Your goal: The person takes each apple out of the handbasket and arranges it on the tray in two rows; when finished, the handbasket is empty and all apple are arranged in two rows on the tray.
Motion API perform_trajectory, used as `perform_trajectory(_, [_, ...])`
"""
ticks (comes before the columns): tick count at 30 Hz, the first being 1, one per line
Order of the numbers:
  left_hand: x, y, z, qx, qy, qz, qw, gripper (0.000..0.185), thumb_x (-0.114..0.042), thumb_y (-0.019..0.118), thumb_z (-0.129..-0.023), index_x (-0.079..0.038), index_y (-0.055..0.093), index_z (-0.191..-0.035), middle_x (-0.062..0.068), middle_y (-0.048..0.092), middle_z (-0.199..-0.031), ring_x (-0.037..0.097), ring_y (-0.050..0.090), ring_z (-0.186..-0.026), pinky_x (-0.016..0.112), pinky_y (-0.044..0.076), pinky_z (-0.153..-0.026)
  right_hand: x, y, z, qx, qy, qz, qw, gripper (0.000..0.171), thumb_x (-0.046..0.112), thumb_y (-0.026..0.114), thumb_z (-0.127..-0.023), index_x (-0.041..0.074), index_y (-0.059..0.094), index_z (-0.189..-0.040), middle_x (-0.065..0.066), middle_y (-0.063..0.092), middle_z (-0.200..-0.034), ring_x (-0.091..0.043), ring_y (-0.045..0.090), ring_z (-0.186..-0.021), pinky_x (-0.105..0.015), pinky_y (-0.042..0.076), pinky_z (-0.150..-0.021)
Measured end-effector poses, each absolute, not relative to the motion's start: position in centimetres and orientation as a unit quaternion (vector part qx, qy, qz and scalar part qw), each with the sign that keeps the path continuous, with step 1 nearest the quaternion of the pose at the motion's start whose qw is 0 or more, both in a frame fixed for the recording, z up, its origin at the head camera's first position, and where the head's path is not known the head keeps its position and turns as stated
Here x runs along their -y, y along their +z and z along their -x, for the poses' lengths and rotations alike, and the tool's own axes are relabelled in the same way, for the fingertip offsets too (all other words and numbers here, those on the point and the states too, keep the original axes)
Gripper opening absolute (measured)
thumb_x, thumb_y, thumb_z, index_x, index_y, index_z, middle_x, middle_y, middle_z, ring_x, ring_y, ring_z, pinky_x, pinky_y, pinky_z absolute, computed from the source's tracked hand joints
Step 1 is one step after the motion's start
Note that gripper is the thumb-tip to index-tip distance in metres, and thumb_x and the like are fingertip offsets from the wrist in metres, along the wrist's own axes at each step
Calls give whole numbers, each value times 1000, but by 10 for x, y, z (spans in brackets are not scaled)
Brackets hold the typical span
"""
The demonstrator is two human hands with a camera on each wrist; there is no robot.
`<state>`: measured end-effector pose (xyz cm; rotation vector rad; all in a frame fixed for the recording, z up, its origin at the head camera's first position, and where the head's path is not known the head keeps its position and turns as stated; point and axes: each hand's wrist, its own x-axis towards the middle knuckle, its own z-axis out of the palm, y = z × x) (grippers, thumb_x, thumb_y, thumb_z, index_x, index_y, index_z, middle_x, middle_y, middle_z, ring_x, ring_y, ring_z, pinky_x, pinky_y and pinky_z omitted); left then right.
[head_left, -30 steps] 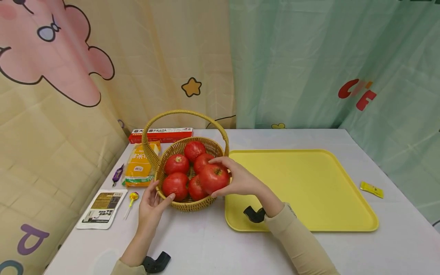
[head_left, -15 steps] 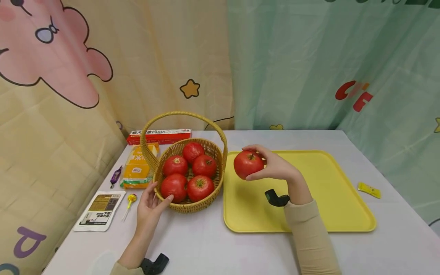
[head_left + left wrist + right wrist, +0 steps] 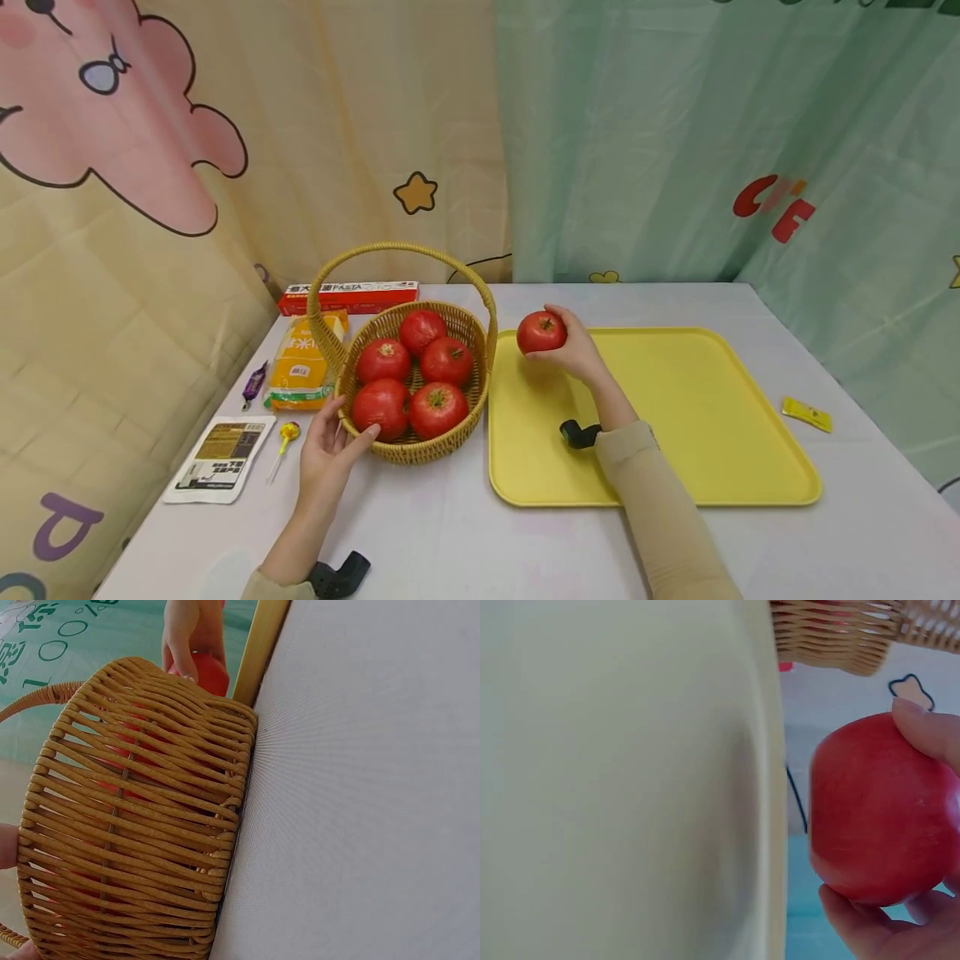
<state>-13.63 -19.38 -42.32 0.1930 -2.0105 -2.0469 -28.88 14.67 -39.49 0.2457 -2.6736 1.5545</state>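
My right hand (image 3: 573,346) grips a red apple (image 3: 542,332), thumb and fingers curled round its sides, close over the back left corner of the yellow tray (image 3: 675,417). The right wrist view shows that apple (image 3: 885,810) beside the tray's rim (image 3: 774,825). At the left, my left hand (image 3: 326,446) holds the near left rim of a wicker basket (image 3: 420,452) with a tall arched handle. Several more red apples (image 3: 437,410) sit inside the basket. Its woven side (image 3: 142,817) fills much of the left wrist view.
Left of the basket lie a yellow food bag (image 3: 302,367), a purple-wrapped candy (image 3: 255,385), a lollipop (image 3: 287,435) and a white pouch (image 3: 220,460). A red pasta box (image 3: 352,298) stands behind. A small yellow packet (image 3: 807,414) lies right of the tray.
My right hand has lifted the apple out of the basket, carried it right over the tray, then moved it lower and farther back. The left hand stays on the basket.
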Motion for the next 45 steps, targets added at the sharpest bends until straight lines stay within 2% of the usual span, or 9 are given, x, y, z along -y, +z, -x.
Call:
perform_trajectory(4, [193,-422,137,693,-706,-62,131,66,-6,70,-84,0,33,-139,10,12,-156,26,17,-141,25,27,-108,-139,-408,292,865,497,-65,23,89,18,83,-69,12,34,-143,-15,37,-142,-35,37,-126,-53,38,-103])
perform_trajectory(12, [194,-417,137,697,-703,-91,108,65,-6,68,-85,-4,33,-140,2,14,-156,18,18,-141,27,25,-109,-135,-420,296,862,504,-45,36,88,16,83,-69,11,34,-142,-16,37,-141,-35,39,-125,-53,37,-104])
perform_trajectory(28, [194,-416,138,695,-705,-88,112,65,-5,68,-85,-3,33,-140,3,14,-155,18,18,-141,27,26,-109,-137,-429,304,844,533,-47,38,93,23,83,-71,10,28,-145,-15,35,-144,-34,37,-128,-51,36,-106])
perform_trajectory(33, [193,-417,137,696,-705,-83,110,67,-5,67,-86,-2,30,-142,2,11,-156,18,15,-141,30,23,-110,-136,-417,296,841,535,-26,68,86,26,81,-74,9,32,-143,-16,35,-143,-34,34,-130,-51,36,-105])
perform_trajectory(38, [193,-416,137,696,-704,-83,110,67,-5,68,-85,-2,31,-142,2,11,-156,18,16,-141,30,23,-110,-132,-390,284,785,611,-6,105,74,34,72,-83,8,34,-141,-12,37,-143,-28,36,-130,-42,36,-107])
perform_trajectory(42, [193,-417,137,697,-703,-88,112,66,-6,69,-85,-3,33,-140,2,14,-156,18,18,-141,27,26,-109,-126,-363,270,727,677,-29,112,69,35,68,-86,8,33,-140,-8,41,-140,-23,41,-127,-37,41,-104])
perform_trajectory(45, [194,-418,137,697,-702,-93,112,66,-7,69,-85,-3,34,-140,2,16,-155,18,19,-140,26,27,-108,-120,-346,256,702,701,-69,107,63,28,67,-88,7,35,-138,-8,44,-136,-21,46,-123,-36,43,-102])
